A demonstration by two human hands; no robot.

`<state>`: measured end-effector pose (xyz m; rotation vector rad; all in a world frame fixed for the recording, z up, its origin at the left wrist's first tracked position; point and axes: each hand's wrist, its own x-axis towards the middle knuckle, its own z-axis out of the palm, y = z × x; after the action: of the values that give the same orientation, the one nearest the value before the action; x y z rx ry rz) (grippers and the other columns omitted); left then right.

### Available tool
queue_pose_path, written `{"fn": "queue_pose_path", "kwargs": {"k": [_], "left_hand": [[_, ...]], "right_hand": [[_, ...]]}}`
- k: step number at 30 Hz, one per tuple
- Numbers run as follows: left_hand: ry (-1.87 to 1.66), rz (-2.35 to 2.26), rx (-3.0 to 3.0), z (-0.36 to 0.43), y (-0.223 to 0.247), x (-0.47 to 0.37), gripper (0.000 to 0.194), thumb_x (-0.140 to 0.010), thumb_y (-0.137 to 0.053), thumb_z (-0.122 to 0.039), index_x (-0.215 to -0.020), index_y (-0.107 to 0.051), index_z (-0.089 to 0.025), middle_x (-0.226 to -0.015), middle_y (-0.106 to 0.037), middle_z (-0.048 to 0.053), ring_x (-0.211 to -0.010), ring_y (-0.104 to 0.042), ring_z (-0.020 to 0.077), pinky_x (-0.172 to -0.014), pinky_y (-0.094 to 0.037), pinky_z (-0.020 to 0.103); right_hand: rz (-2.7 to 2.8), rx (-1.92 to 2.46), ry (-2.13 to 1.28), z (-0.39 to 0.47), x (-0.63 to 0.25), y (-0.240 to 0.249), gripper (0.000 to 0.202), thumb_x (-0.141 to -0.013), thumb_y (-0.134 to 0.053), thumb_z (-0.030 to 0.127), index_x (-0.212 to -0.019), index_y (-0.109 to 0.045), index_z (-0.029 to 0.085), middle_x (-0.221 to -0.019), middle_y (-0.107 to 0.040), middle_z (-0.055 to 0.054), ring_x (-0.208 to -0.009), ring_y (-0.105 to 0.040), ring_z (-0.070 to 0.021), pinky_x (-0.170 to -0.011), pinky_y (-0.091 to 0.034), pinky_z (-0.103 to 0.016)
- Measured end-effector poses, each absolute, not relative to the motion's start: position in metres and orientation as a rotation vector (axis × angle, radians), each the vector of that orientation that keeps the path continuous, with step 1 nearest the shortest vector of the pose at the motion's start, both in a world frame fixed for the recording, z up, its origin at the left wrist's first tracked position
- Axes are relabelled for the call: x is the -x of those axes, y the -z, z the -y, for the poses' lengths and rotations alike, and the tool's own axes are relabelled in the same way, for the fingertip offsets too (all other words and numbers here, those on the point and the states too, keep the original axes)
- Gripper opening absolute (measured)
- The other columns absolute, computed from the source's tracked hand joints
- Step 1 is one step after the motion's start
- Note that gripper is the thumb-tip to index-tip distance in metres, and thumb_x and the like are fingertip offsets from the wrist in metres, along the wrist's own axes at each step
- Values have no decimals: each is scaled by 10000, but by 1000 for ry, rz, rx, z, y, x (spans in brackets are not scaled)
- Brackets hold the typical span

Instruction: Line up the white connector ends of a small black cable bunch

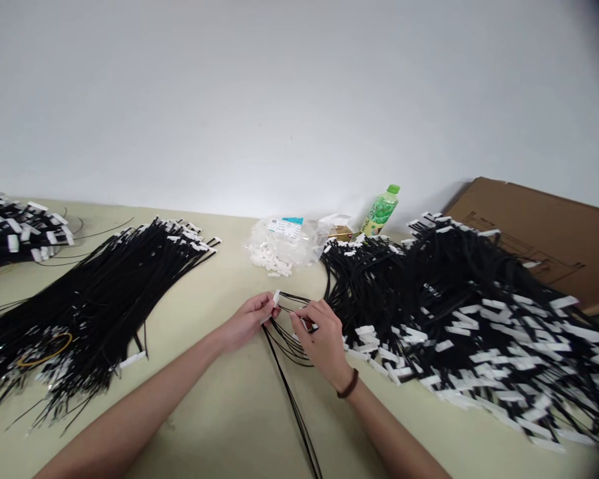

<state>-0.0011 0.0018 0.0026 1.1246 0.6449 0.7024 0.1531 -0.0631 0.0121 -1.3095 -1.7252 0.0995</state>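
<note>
Near the middle of the table, my left hand (249, 320) pinches a small white connector (276, 299) between thumb and fingers. Black wires (290, 392) run from around the left fingertips, some looping right, others trailing down to the bottom edge. Just to the right, my right hand (322, 336), with a brown band at the wrist, has its thumb and fingers closed on a thin black wire (294, 311) that reaches toward the connector. Beyond both hands lies a clear plastic bag (299, 249) with white connectors in it and some spilling at its front.
Long black wire bundles (124, 273) with white ends cover the left side. A large heap of black wires with white connectors (504, 326) fills the right. Behind stand a green bottle (381, 211) and a cardboard box (544, 239), near the wall.
</note>
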Motion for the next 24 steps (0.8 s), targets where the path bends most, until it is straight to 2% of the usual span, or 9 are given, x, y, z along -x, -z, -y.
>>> {"fn": "queue_pose_path", "kwargs": {"k": [11, 24], "left_hand": [[-712, -608, -1176, -3, 1, 2, 275, -754, -535, -421, -693, -444, -168, -657, -438, -22, -594, -345, 94, -563, -258, 225], [-673, -601, -1228, -3, 2, 2, 300, -755, -522, -443, -708, -427, -162, -668, -439, -21, -604, -353, 94, -571, -265, 222]], "right_hand": [[1696, 1283, -167, 62, -150, -12, 211, -816, -472, 204, -610, -499, 167, -557, -410, 17, -578, -372, -123, -579, -315, -268], [1748, 1284, -127, 61, -146, -6, 186, -831, -459, 201, -662, -531, 170, -602, -450, 5, -625, -397, -129, -610, -332, -261]]}}
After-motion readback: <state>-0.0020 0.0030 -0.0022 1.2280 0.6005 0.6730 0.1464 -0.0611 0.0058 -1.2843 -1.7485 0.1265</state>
